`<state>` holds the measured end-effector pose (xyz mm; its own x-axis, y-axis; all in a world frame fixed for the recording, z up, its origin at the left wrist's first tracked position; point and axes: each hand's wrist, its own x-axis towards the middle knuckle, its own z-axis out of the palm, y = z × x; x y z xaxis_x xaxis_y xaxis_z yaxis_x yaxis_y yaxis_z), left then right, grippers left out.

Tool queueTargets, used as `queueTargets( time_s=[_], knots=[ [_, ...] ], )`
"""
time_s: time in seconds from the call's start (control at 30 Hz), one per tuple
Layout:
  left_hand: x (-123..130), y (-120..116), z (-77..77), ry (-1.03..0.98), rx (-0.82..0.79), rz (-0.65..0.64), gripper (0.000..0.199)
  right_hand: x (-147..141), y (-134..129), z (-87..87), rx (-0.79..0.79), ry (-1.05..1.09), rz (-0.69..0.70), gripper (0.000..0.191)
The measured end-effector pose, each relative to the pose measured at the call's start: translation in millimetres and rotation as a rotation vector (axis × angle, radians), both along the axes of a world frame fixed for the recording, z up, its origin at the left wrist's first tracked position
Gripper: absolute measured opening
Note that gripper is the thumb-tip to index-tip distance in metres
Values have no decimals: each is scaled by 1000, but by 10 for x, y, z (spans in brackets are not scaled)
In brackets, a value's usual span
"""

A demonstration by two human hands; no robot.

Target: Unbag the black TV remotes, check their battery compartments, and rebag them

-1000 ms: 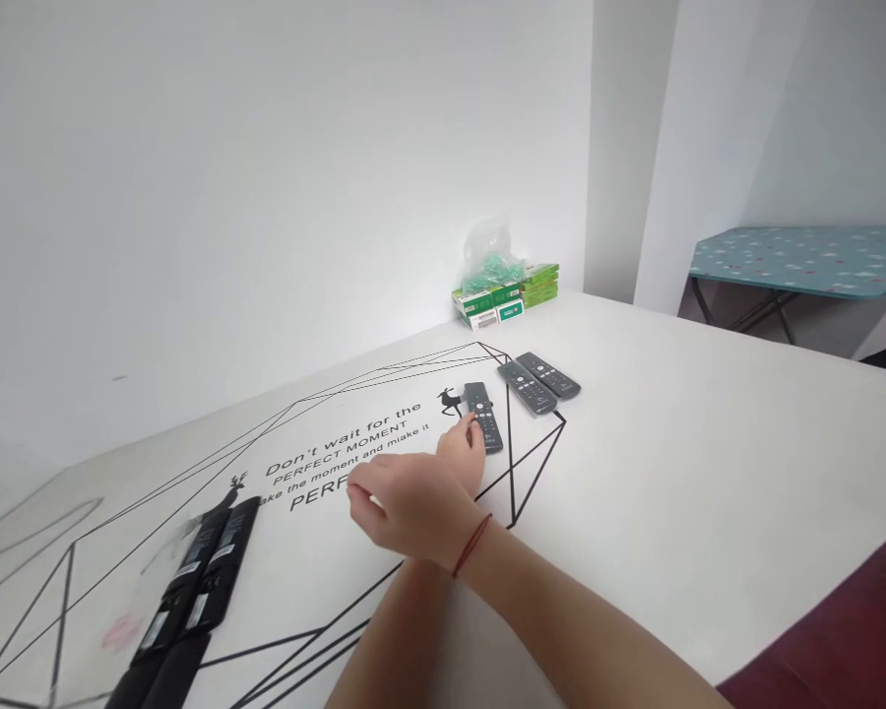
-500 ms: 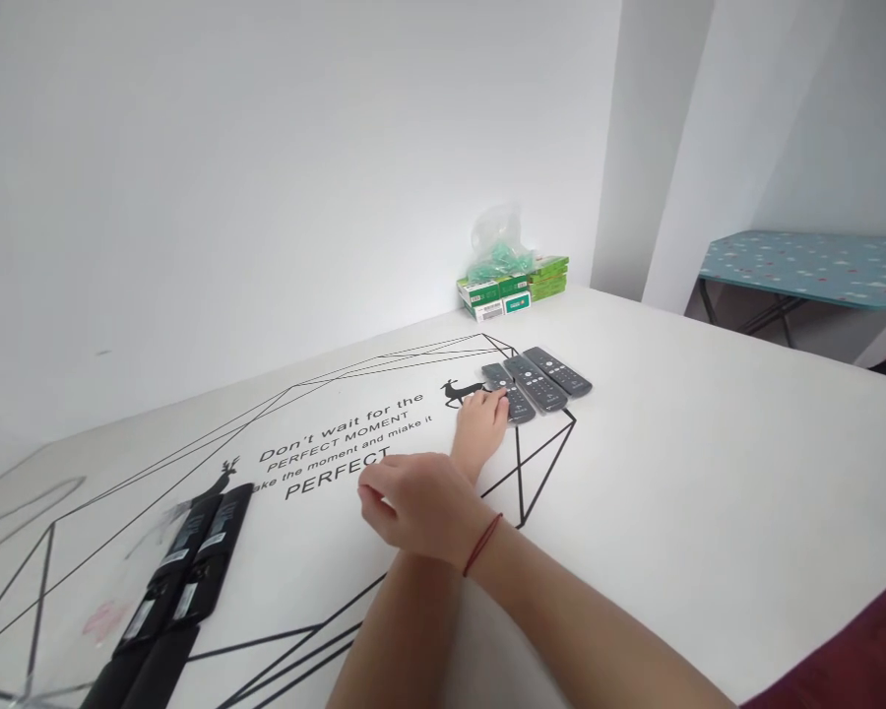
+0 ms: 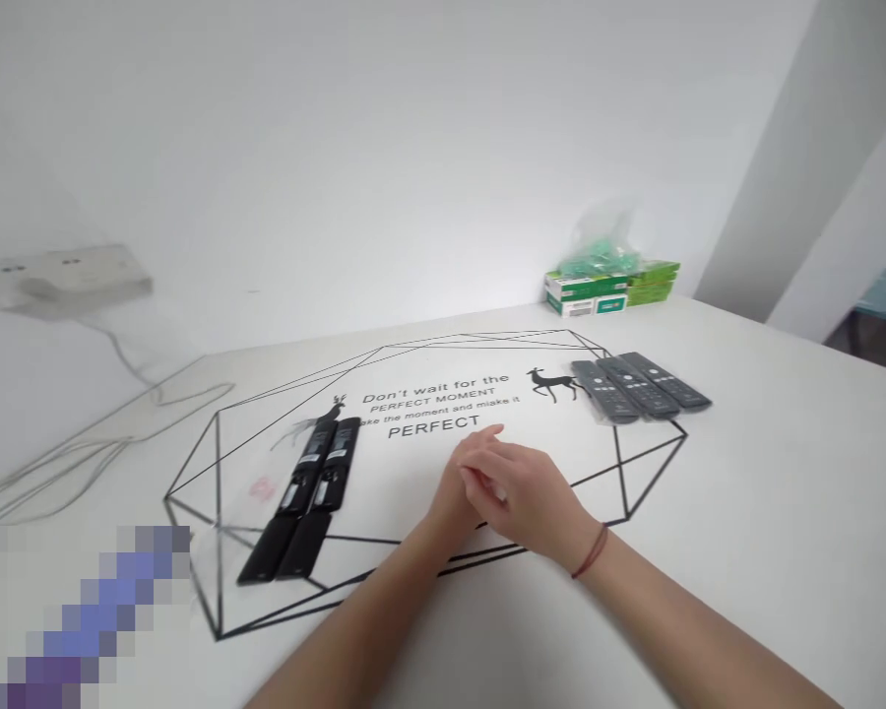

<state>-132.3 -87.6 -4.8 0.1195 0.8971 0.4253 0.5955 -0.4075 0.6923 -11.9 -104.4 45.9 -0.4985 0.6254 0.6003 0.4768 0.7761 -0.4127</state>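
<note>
My left hand (image 3: pixel 454 478) is over the middle of the white table, partly hidden behind my right hand; one finger stretches out and no object shows in it. My right hand (image 3: pixel 532 492), with a red string at the wrist, crosses over it, fingers loosely bent and thumb apart, holding nothing visible. To the right, three dark remote controls (image 3: pixel 639 386) lie side by side, buttons up. On the left, two black remote controls (image 3: pixel 329 458) lie back side up, labels and what look like open battery compartments showing. Two plain black pieces, like covers (image 3: pixel 286 547), lie at their near ends.
Green and white boxes (image 3: pixel 587 288) stand by the wall, a clear plastic bag with green contents (image 3: pixel 601 251) on top. A white power strip (image 3: pixel 81 276) and grey cables (image 3: pixel 103 448) are at left. Clear plastic lies beside the left remotes. A pixelated patch covers the lower left corner.
My left hand has left the nearest of the three remotes and drawn back toward me. My right hand stays crossed over it. The view has turned left, bringing in the power strip.
</note>
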Motion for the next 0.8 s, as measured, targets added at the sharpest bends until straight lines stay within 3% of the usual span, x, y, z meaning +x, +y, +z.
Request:
queueTargets(
  time_s=[0.03,0.17,0.27,0.37,0.53,0.67,0.8],
  knots=[
    [-194,-68,58,26,17,20,36,-58,-53,-51,-10,22,34,16],
    [-957,-228,393,101,127,305,31,-285,-233,-261,-87,14,136,17],
    [-1438,-294,631,84,48,549,29,-466,-312,-346,-80,-103,222,20],
    [-1745,-350,740,-20,-16,735,31,-746,-357,-366,-57,-160,243,29],
    [-1881,-383,696,-53,-96,775,30,-1372,-417,-356,-58,-207,296,58],
    [-1829,-374,651,98,-174,758,31,-1588,-429,-348,-56,-221,305,45],
    [-1728,-368,617,277,-295,662,34,-1456,-425,-330,-53,-209,302,34]
  ],
)
